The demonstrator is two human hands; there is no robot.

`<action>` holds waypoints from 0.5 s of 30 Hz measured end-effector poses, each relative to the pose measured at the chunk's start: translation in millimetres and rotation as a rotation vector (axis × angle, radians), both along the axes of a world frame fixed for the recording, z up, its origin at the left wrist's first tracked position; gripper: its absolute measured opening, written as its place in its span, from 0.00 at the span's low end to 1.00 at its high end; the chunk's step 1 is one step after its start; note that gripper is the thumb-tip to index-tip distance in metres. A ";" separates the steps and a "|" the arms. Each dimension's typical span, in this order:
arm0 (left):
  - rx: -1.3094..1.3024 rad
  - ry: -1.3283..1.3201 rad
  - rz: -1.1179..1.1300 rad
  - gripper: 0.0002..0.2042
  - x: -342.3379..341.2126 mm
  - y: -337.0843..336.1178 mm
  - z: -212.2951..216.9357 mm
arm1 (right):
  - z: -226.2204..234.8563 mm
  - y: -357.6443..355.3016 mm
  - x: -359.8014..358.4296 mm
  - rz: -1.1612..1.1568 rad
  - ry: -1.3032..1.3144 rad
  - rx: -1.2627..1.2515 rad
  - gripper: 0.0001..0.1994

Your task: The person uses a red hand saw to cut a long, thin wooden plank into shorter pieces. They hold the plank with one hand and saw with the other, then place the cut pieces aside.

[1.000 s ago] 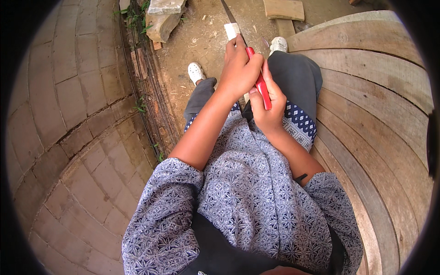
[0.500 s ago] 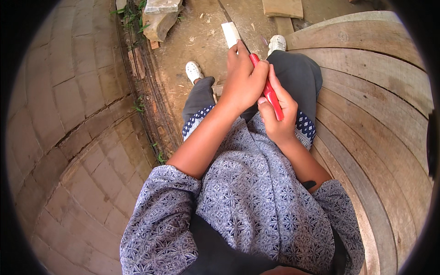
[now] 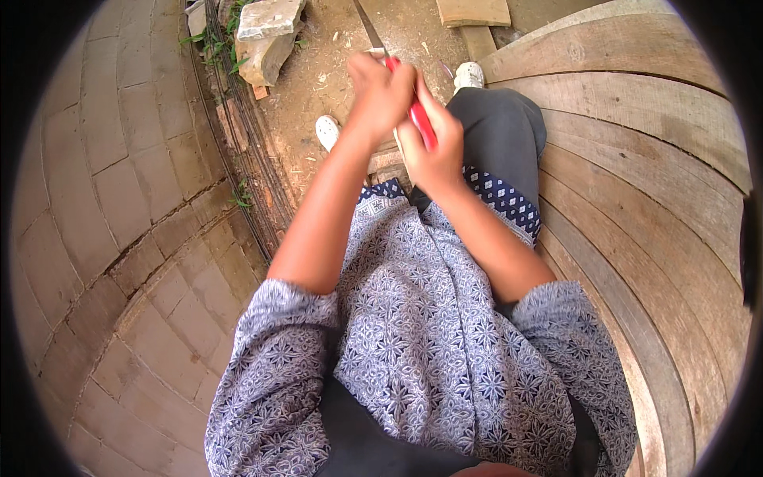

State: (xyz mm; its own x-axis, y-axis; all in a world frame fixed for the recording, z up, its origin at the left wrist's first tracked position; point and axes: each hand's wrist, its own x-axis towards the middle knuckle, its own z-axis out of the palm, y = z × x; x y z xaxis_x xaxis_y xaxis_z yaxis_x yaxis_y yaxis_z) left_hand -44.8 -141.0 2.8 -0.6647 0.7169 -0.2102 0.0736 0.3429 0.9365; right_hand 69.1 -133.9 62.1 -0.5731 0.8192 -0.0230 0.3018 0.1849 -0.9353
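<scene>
Both of your hands are closed and busy out in front of your knees: your right hand (image 3: 433,151) is wrapped around a red-handled knife (image 3: 420,123), and your left hand (image 3: 380,94) is clenched just above it, touching the tool near its top end, where a pale, thin strip of wood (image 3: 370,32) runs away from your fists toward the upper edge of the view. Whether the left hand grips that strip or the knife's blade end cannot be told, because your fingers hide the junction. You sit on curved grey wooden planks (image 3: 636,159) with your white shoes (image 3: 327,131) on the dusty ground (image 3: 334,79), and that ground carries scattered pale shavings and chips, so I judge that some cutting or whittling is already done. How much of the strip is shaped is hidden; only a short length shows, and its surface is too small to read. With the knife firmly in hand and the strip held against it, the work looks to be mid-course, not finished. A broken grey stone block (image 3: 266,32) and a flat wooden offcut (image 3: 473,12) lie beyond your feet, apart from your hands.
</scene>
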 end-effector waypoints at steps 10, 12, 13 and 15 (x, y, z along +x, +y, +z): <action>-0.006 -0.365 -0.065 0.22 42.7 -54.7 58.2 | 41.6 -28.6 44.0 0.155 -0.015 -0.001 0.36; 0.041 -0.263 -0.022 0.23 17.7 -23.3 13.7 | 15.5 -14.1 13.6 0.064 0.019 0.060 0.34; 0.044 -0.268 -0.030 0.24 -4.0 -0.3 0.4 | -3.4 -0.8 -0.4 0.031 0.030 0.034 0.33; 0.017 -0.276 -0.044 0.26 -36.9 27.0 -19.9 | -7.5 23.5 -29.7 -0.008 0.021 -0.166 0.32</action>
State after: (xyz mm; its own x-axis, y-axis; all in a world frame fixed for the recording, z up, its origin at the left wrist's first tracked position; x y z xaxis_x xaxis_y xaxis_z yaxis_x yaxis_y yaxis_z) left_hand -81.7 -114.0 -17.2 -0.5524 0.7484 -0.3671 -0.1710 0.3293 0.9286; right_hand 39.4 -110.4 54.5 -0.5681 0.8098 -0.1465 0.2829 0.0250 -0.9588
